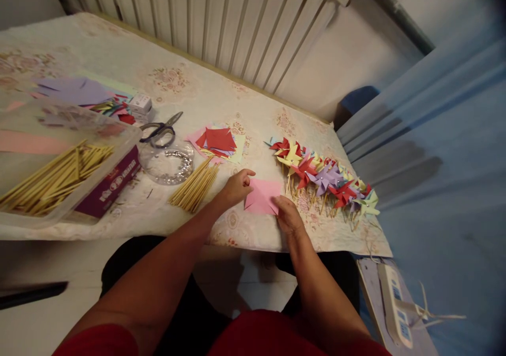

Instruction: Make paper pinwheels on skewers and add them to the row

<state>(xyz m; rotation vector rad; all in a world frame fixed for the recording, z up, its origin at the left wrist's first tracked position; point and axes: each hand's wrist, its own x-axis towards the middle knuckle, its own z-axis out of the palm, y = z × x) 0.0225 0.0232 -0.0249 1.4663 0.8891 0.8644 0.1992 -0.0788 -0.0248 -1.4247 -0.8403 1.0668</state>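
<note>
A square of pink paper [264, 195] with slits running in from its corners is held just above the flowered tablecloth. My right hand [290, 215] pinches its right side, thumb on top and the other fingers underneath. At the paper's left edge, my left hand [238, 186] is closed with bent fingers against the sheet; its fingertips are partly hidden. To the right stand rows of finished paper pinwheels [326, 179] on sticks. Left of my hands lie a bundle of thin wooden sticks [194, 186] and a pile of cut paper squares [217, 141], a red one uppermost.
A round clear dish of silvery pins [168, 165] sits by dark-handled scissors [162, 131]. Far left is a plastic box [98, 187] with more sticks, with coloured paper [75, 90] and a small white box [140, 104] behind. A power strip [395, 306] lies right of the table, beside a blue curtain [443, 161].
</note>
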